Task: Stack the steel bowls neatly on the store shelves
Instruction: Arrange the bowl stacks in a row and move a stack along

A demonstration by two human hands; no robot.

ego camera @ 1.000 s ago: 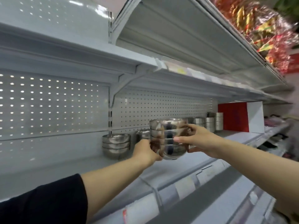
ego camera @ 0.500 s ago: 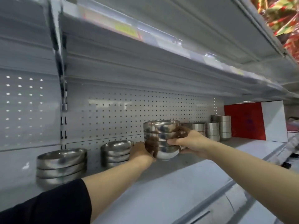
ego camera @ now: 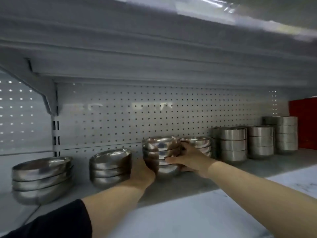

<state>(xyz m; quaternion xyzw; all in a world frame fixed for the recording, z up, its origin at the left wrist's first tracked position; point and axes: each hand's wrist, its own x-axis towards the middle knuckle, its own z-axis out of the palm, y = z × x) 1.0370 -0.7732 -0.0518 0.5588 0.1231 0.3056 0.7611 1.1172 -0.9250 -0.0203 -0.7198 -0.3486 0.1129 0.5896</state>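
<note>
Lowered onto the shelf (ego camera: 197, 186), the bowl stack (ego camera: 162, 157) sits gripped between left hand (ego camera: 141, 172) and right hand (ego camera: 190, 158).

We held a bowl stack (ego camera: 161, 157) on the shelf (ego camera: 188, 188), left hand (ego camera: 141, 172) at its left, right hand (ego camera: 190, 159) at its right. Two stacks (ego camera: 109, 166) sat to its left, four more (ego camera: 233, 143) to its right, the pegboard (ego camera: 154, 114) behind all.
</note>
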